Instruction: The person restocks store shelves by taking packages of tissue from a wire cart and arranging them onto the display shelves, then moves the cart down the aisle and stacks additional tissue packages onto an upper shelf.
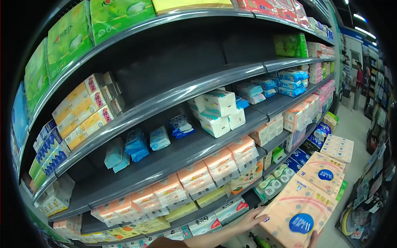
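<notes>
A large peach-coloured tissue pack (285,206) with a blue oval label is at the lower right, held between my two hands. My left hand (251,219) grips its left edge, with the thumb on top. Only a few fingers of my right hand (314,239) show, closed against the pack's near right edge. Just beyond lies a similar peach pack (320,169), and behind that a paler pack (338,148). Toilet-roll packs (271,186) sit beside them on the lowest shelf level.
A curved grey shelf unit (165,97) fills the left and middle. It holds white tissue packs (219,103), blue wipes packs (291,82), orange tissue packs (194,177) and yellow boxes (84,109). Down the aisle (351,115) at right stands a person (357,84); goods hang opposite.
</notes>
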A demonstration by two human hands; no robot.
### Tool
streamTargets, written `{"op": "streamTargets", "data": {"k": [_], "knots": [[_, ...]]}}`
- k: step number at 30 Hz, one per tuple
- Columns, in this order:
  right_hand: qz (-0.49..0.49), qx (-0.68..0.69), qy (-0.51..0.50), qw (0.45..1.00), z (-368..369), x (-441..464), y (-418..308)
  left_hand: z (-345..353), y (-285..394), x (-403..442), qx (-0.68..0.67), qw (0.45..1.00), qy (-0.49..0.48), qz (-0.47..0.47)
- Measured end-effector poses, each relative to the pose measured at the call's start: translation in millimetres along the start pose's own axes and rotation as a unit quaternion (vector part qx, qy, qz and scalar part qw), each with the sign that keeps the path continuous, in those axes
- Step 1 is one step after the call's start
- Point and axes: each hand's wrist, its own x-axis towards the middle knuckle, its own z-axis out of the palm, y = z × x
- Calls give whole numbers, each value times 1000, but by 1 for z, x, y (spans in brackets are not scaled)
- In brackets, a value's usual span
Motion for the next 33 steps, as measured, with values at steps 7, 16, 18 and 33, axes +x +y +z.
{"op": "streamTargets", "data": {"k": [7,16,18,33], "knots": [[-228,-249,-299,892,66,-20,-52,-17,-21,-101,-196,978,63,16],[130,230,-379,887,107,2,21,-56,31,-147,-405,899,163,36],[61,199,-541,815,146,-23,32,-60,50,-148,-419,890,161,79],[-512,45,-186,837,430,-23,-76,-166,115,-204,50,950,139,276]]}}
